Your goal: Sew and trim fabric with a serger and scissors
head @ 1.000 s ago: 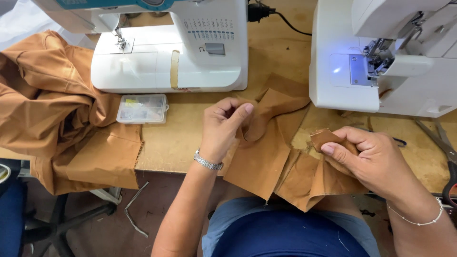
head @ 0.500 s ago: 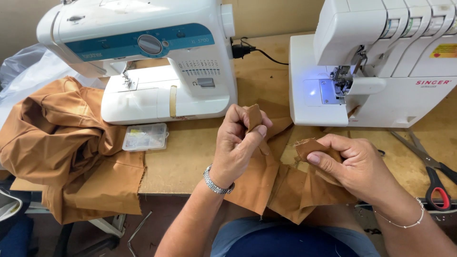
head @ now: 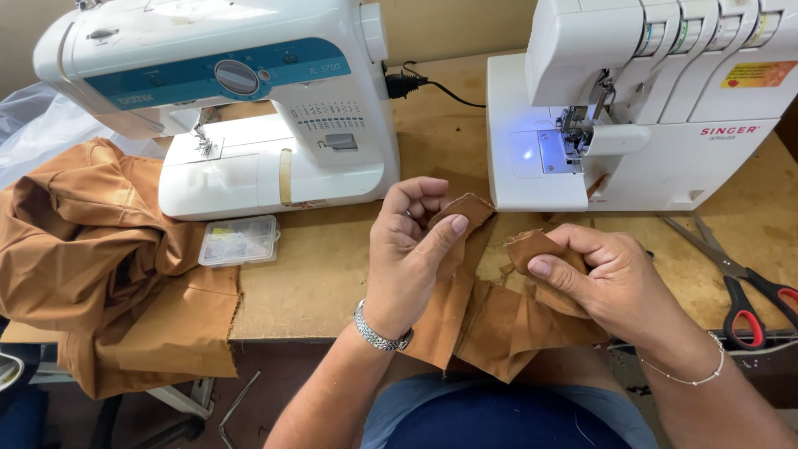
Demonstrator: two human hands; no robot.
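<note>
While I sit at the table (head: 332,274) | head view: my left hand (head: 407,249) and right hand (head: 607,278) each pinch an end of the brown fabric strip (head: 490,320) | strip sags between them, long axis left-right, toward my lap.

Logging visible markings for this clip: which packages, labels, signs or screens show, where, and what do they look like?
Sticker: upper right, on the white overlock machine; small rectangle, yellow and red.
Teal panel: across the white sewing machine's front, upper left; long band with a round dial.
Clear plastic box: on the table below that machine; flat, rectangular.
No screens or signs.
</note>
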